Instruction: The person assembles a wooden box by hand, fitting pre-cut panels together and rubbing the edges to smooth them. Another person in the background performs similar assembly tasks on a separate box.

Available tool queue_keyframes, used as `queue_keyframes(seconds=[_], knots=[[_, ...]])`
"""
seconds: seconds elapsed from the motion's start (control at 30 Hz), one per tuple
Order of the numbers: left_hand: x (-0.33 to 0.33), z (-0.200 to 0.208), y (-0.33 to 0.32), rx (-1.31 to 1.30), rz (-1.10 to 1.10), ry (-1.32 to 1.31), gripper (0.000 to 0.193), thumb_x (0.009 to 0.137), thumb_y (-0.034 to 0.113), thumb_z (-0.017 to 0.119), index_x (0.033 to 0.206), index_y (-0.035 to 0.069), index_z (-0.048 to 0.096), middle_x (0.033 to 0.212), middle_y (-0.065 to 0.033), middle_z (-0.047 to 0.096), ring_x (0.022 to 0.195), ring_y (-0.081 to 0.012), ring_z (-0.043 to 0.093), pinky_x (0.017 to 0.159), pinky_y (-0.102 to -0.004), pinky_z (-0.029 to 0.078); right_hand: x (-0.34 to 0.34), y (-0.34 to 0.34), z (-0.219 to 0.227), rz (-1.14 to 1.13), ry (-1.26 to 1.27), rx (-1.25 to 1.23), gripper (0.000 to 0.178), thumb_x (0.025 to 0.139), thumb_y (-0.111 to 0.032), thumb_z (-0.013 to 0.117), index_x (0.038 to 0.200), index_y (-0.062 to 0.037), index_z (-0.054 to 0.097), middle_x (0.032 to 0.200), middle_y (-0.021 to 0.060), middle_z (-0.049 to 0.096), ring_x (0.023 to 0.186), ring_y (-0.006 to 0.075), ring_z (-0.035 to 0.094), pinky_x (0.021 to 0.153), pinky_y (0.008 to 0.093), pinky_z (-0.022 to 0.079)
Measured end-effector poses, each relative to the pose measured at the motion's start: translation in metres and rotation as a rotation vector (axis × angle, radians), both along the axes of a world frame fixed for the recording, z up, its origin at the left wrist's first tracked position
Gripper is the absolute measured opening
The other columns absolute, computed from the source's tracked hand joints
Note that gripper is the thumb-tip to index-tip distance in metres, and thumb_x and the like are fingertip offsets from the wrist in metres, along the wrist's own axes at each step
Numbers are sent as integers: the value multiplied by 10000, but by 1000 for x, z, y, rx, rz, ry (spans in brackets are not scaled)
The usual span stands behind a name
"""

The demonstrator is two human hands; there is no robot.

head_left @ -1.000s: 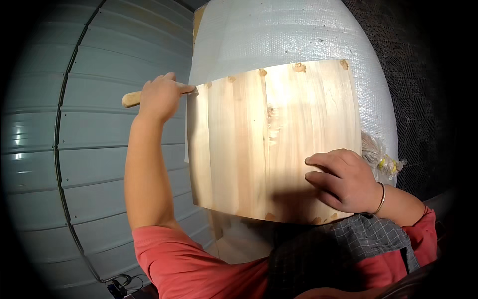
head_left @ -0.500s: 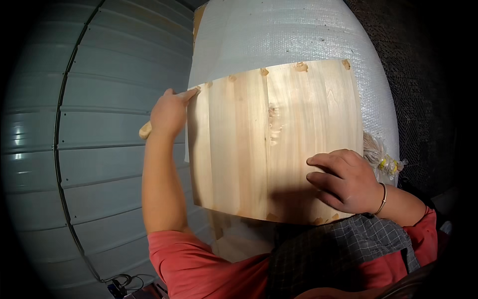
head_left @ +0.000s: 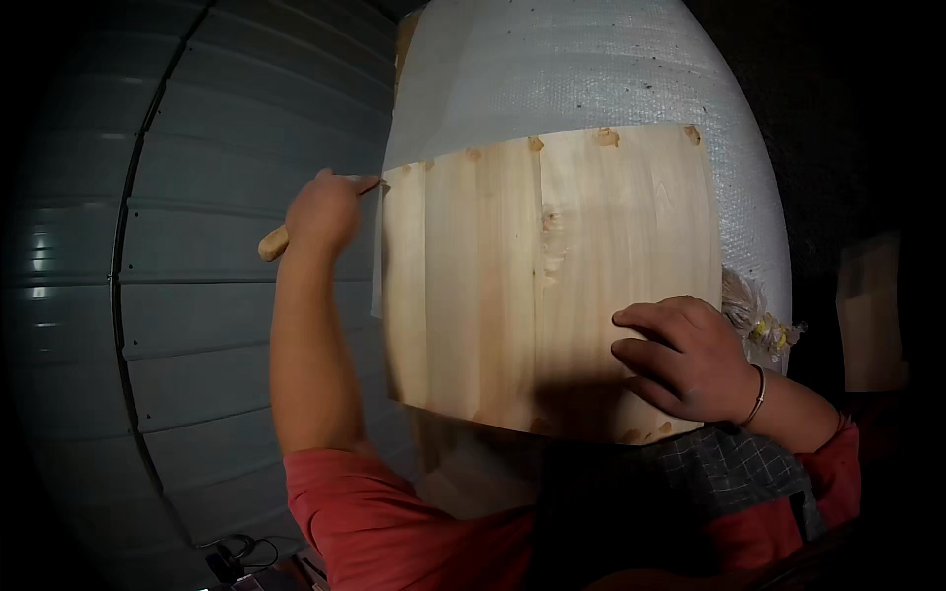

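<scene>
A pale wooden board (head_left: 473, 295), made of joined strips, lies flat in front of me. Light brown patches dot its far and near edges. By the board's far left corner, my left hand (head_left: 323, 209) is closed round a wooden-handled tool (head_left: 273, 244). Its rounded handle end sticks out behind the hand, while the working end is mostly hidden by my fingers. One finger points toward the corner. My right hand (head_left: 685, 355) rests on the near right part of the board, fingers apart and slightly bent.
White bubble wrap (head_left: 591, 69) covers the surface beneath and beyond the board. A tied bunch of clear plastic (head_left: 764, 320) sits at the board's right edge. Grey metal panelling (head_left: 227, 325) rises at the left. A brownish flat piece (head_left: 869, 315) shows at far right.
My left hand has moved slightly left, away from the board's corner, with the tool. My right hand stays in place on the board. The picture is darker.
</scene>
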State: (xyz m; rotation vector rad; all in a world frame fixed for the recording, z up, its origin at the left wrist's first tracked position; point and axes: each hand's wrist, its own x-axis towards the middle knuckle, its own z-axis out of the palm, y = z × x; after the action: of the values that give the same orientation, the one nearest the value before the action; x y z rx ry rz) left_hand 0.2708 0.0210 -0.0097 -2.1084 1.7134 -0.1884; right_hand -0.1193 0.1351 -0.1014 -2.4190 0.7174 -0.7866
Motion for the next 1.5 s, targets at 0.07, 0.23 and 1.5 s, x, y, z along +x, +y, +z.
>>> queue_keyframes(seconds=[0.07,0.23,1.5], knots=[[5,-5,5,-40,12,36,459,979,61,455,1283,324,677,1124,-124,627,1003,-295,639,837,-411,545,0,0,3,6,8,1,328,747,-174,733,1053,-78,663,1208,110,603,953,301,590,804,394,503],[-2,-22,3,-80,49,151,421,1013,118,438,1308,322,658,1075,-115,609,981,-298,627,868,-415,537,-1,0,1,3,20,-1,342,741,-189,743,1057,-87,663,1220,101,603,961,306,586,815,394,500],[20,-16,13,-208,109,333,409,1001,106,466,1304,293,668,1165,-132,668,1076,-304,653,922,-395,525,-11,2,1,-2,-62,-30,374,749,-175,766,1090,-81,643,1215,103,597,982,298,585,838,394,495]])
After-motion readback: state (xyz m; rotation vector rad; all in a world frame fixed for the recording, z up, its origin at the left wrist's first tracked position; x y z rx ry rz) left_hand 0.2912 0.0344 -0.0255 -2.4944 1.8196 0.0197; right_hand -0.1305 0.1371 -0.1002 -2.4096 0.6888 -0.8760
